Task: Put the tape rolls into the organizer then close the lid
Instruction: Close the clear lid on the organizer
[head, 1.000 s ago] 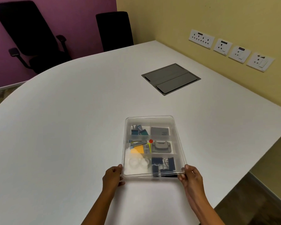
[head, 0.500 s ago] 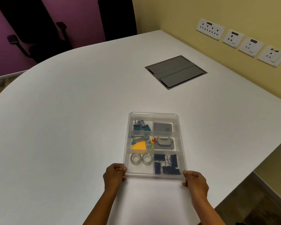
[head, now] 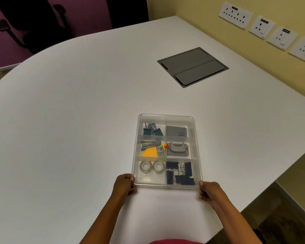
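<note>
Looking down from the head view, I see a white table (head: 77, 120) with a curved far edge, and a grey cable hatch (head: 193, 66) set flush into it. Behind it stands a purple wall (head: 88, 13) with two dark office chairs (head: 33, 23), both cut off by the top of the frame. To my right a yellow wall (head: 192, 18) carries a row of four white socket plates (head: 236, 13); the last one is cropped at the edge.

The clear plastic organizer (head: 197, 152) lies flat on the table just in front of me. My left hand (head: 124, 185) is clenched on its near left corner, and my right hand (head: 209, 191) is clenched on its near right corner. Whether the transparent lid lies fully down on the box is hard to make out.

Two clear tape rolls (head: 151, 167) lie side by side in the near left compartment. Black binder clips (head: 180, 174) fill the near right one. The middle row holds orange sticky notes (head: 150, 152) with staple boxes above them, a red push pin (head: 166, 146) and a grey stapler-like item (head: 177, 149). The far row holds teal binder clips (head: 151, 130) and a grey card-like pack (head: 176, 131).

Printing on the pack and on a label beside the sticky notes is too small to read. A pink garment (head: 174, 241) is barely visible at the bottom edge.
</note>
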